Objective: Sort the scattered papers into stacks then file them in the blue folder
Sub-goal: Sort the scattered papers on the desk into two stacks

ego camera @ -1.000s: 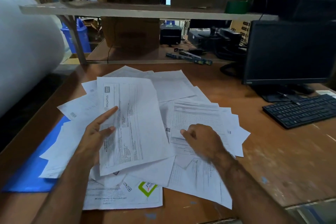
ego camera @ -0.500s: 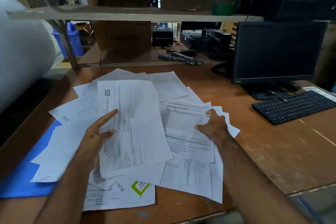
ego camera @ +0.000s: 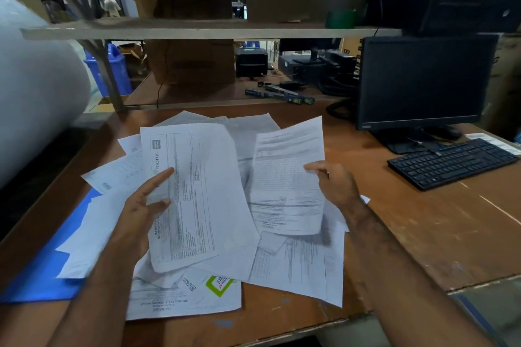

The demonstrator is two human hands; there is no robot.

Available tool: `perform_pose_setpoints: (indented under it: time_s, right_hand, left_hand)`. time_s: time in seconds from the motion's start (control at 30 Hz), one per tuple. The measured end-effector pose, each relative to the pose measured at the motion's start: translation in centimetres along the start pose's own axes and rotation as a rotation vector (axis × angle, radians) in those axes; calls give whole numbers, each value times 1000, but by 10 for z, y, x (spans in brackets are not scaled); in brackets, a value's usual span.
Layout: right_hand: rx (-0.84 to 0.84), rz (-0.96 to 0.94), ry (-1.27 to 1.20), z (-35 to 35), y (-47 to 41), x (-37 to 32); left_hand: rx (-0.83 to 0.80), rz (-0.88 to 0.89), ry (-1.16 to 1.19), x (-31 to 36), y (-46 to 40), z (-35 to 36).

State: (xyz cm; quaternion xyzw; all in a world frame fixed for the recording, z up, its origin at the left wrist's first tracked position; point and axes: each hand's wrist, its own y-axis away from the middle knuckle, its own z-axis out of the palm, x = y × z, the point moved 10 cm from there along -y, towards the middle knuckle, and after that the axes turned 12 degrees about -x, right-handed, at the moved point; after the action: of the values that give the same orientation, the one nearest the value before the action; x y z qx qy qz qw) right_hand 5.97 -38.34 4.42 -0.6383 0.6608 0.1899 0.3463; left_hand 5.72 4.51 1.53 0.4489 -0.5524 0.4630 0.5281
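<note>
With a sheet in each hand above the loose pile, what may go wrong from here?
1. The right hand pinches its lifted sheet only at one edge, so it may sag, crease or slip.
2. The blue folder lies half buried under loose papers; pulling it out could push some off the table edge.
3. The sheet in the left hand overlaps the pile, so sheets could get mixed.

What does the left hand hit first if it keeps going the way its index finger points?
The left hand points up and right, its fingers already on the "moms" sheet. Straight on, it crosses that sheet, then probably the loose papers behind; depth is unclear.
</note>
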Motion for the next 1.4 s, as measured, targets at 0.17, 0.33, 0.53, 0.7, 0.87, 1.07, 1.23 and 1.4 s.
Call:
perform_pose_setpoints:
  time_s: [0.17,0.33,0.53,0.7,0.87,1.07,1.23,1.4]
  right_hand:
    - [-29,-121,-29,-19,10,-40]
    - [-93,-301,-440,-47,23,-93]
    - [-205,-338,-770,-39,19,-136]
    - [-367,-344,-20,38,18,-134]
    - [-376,-362,-81,51,22,-138]
    - [-392,-376,-166,55,19,-144]
    - [-377,-406,-151,58,13,-148]
    - [-426,-397,-175,67,14,-153]
  left_hand:
    - [-3,4,9,1,4,0]
    - [-12,7,64,10,6,5]
    - [-42,27,78,27,6,13]
    - [-31,48,104,41,5,14]
    - [-57,93,113,55,16,30]
    - [-119,90,65,50,12,33]
    - [-107,100,105,48,3,26]
    - [-86,112,26,51,0,28]
